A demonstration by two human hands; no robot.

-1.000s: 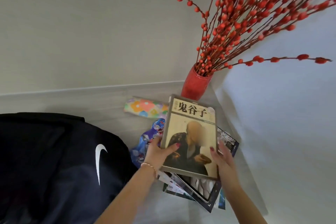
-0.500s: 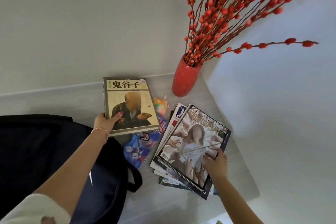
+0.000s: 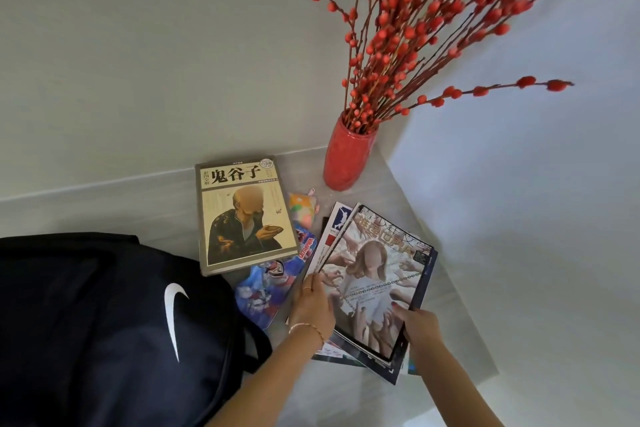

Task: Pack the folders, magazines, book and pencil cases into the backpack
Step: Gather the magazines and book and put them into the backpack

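A tan book [image 3: 244, 217] with Chinese title lies flat beside the black backpack [image 3: 104, 322], free of both hands. My left hand [image 3: 311, 305] grips the left edge of the top magazine [image 3: 375, 274], and my right hand [image 3: 417, 322] grips its lower right edge. More magazines are stacked underneath [image 3: 334, 222]. A blue printed pencil case [image 3: 263, 291] lies between book and stack, partly under the book. A pastel multicoloured pencil case [image 3: 301, 211] peeks out behind the book.
A red vase [image 3: 348, 156] with red berry branches [image 3: 433, 28] stands in the back corner of the grey ledge [image 3: 460, 322]. The ledge's right edge drops off close to the magazines. Walls close in behind and to the right.
My left hand put the book down beside the backpack, let go and moved right onto the magazine stack. My right hand stayed on the top magazine.
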